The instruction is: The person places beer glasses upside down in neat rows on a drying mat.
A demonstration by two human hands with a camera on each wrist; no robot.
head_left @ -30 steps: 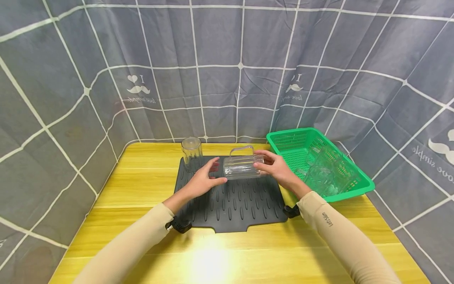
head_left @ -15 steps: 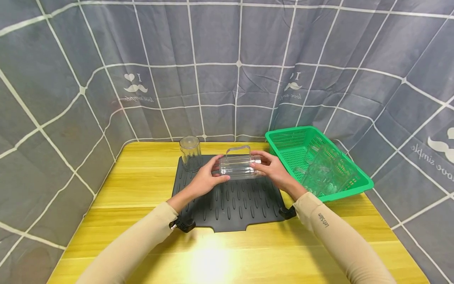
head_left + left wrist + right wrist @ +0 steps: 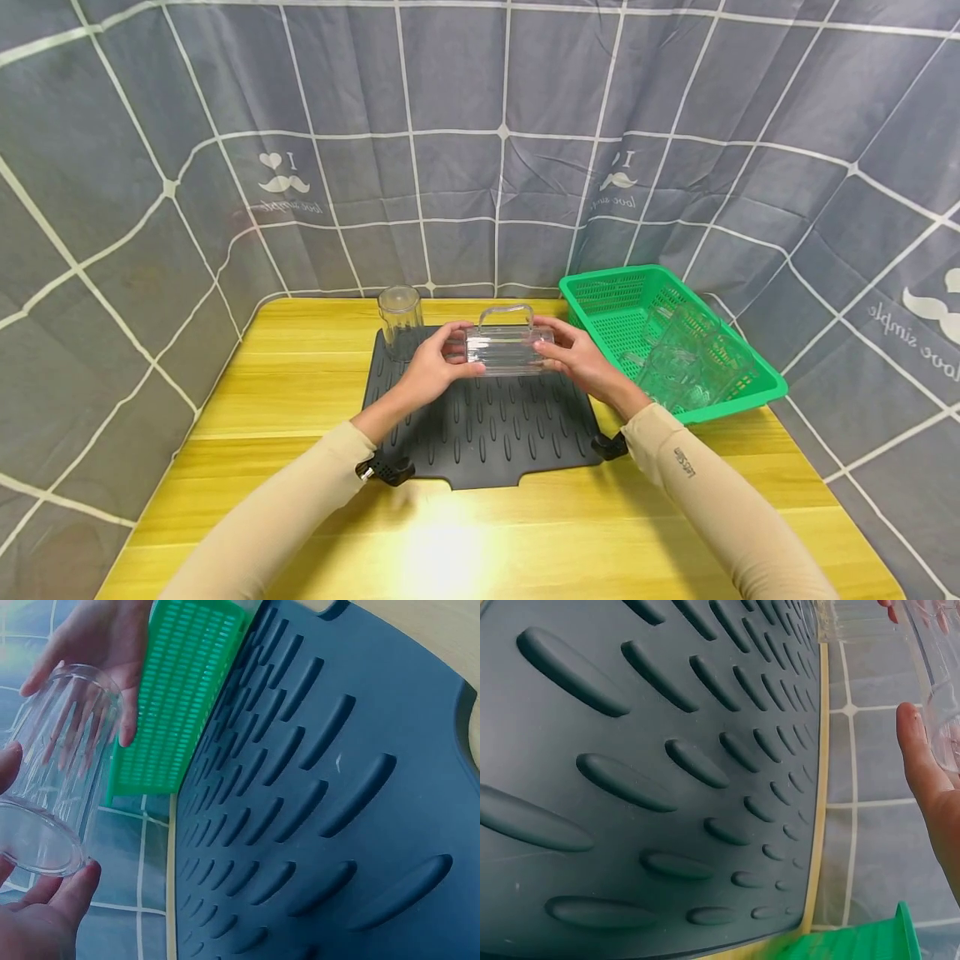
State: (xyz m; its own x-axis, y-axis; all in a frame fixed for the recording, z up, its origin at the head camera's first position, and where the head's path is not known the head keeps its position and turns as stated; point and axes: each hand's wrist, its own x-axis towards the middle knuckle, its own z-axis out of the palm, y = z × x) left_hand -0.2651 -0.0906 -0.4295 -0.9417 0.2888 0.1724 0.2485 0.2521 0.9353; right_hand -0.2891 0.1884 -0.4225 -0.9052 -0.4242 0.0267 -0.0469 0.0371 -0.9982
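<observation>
A clear ribbed glass mug (image 3: 501, 352) lies sideways between my hands, raised over a black ridged mat (image 3: 487, 442), its handle pointing away from me. My left hand (image 3: 431, 371) holds the mug's left end, with the thumb in front and the fingers behind. At the other end, my right hand (image 3: 583, 360) grips it the same way. The left wrist view shows the mug (image 3: 64, 750) with fingertips at both ends. Only part of the right hand (image 3: 930, 780) enters the right wrist view, at its right edge.
Another clear glass (image 3: 401, 321) stands upright on the mat's back left corner. To the right, a green perforated basket (image 3: 615, 321) holds several glass mugs (image 3: 686, 358). A grey checked curtain (image 3: 457, 183) hangs behind the wooden table (image 3: 300, 358).
My left hand has closed on the mug's left end, which it only bordered a second ago. The mug and right hand have shifted slightly left.
</observation>
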